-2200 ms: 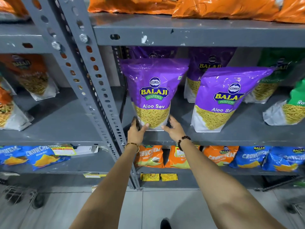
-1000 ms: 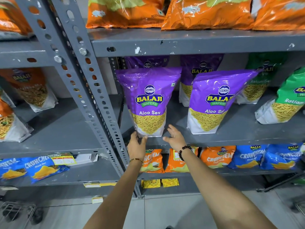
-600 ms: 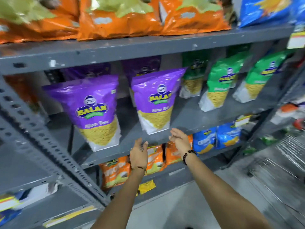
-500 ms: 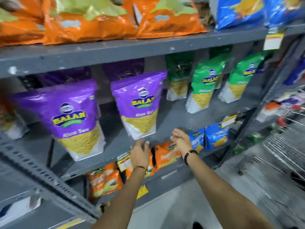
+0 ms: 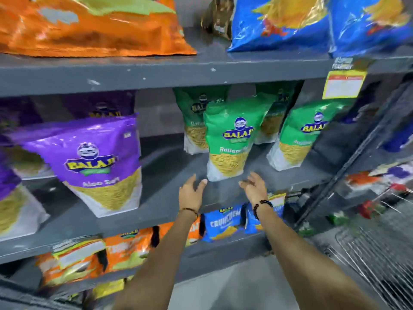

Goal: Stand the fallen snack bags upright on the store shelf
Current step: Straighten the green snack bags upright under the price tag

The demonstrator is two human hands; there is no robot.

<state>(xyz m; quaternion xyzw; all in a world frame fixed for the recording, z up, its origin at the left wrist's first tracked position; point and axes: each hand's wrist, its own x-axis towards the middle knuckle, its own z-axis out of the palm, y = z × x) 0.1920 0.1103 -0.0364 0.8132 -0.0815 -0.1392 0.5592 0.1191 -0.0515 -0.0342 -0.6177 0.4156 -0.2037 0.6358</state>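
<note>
Grey store shelf (image 5: 169, 198) holds a green snack bag (image 5: 230, 139), standing tall just above and between both hands. Left hand (image 5: 191, 193) and right hand (image 5: 253, 186) are spread wide, empty, one near each bottom corner, about equally close.

Whole frame smeared by motion blur: small print on the green bag (image 5: 230, 139) at 12 o'clock unreadable past the brand and "Ratlam", and the yellow price tag (image 5: 344, 85) at 2 o'clock can't be read. Green bag behind (image 5: 194, 121) is partly covered by the front one; purple bag (image 5: 13, 198) at 9 o'clock is cut by the edge, as are the orange bag (image 5: 89, 25) at 11 and blue bags (image 5: 312, 21) at 1. Wire cart (image 5: 380, 265) at 4 o'clock runs out of frame, too blurred for detail.
</note>
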